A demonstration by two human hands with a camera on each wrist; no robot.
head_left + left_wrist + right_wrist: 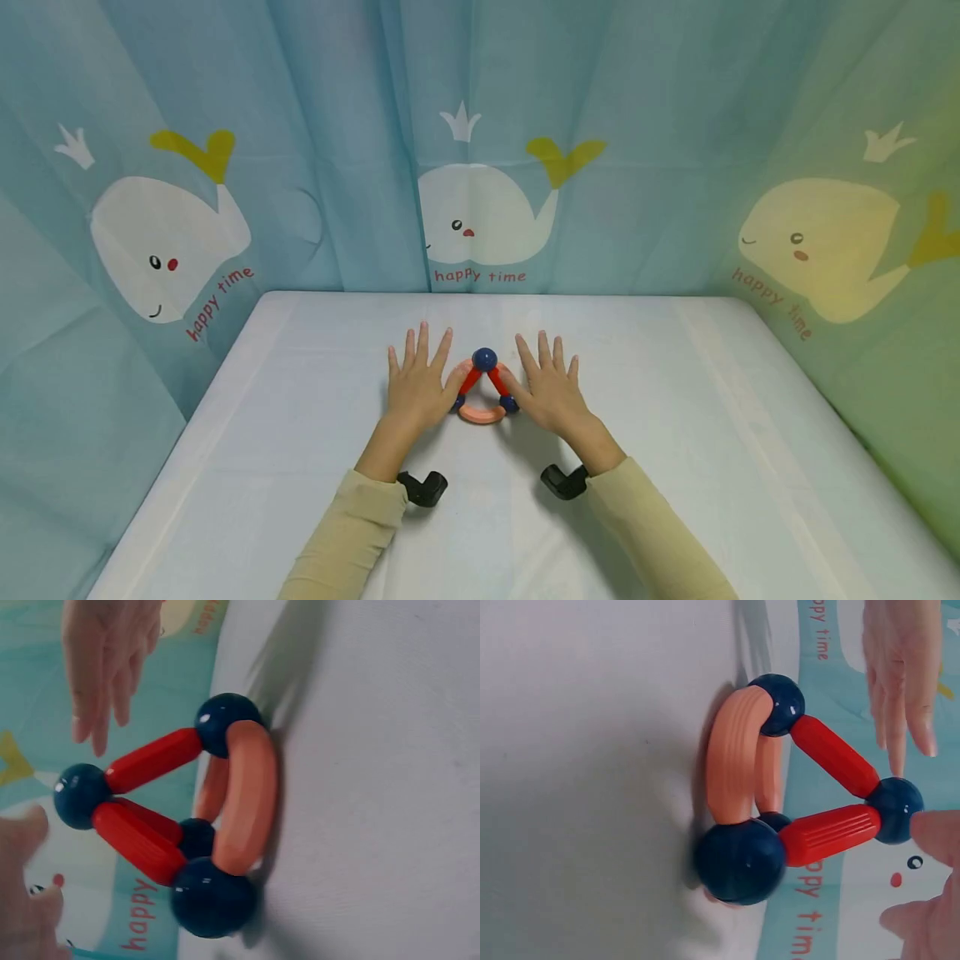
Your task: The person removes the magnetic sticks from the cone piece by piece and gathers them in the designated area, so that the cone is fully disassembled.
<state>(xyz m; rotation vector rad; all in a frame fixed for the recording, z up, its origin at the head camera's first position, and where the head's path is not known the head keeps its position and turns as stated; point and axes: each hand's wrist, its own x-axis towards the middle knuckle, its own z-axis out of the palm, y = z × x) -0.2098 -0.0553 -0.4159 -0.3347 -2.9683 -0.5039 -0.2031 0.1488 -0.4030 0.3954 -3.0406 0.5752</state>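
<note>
The left hand and right hand are flat, fingers straight and spread, gripping nothing. Between them, on the bench, stands a ball-and-rod toy: dark blue balls joined by red rods that slope up to a top ball, with salmon curved rods around its base. Beige sleeves end near black wrist devices. White surface stretches wide from each hand to the side edges; the far edge is nearer, just past the fingertips, against a blue curtain printed with whales. The near edge is outside the head view.

From above, both thumbs overlap the toy's sides. The left wrist view shows a gap between the left thumb and the top ball; in the right wrist view the right thumb meets that ball's outline, and whether it touches I cannot tell. The left wrist view also reveals three red rods and a fourth ball, where the head view shows two rods and three balls.
</note>
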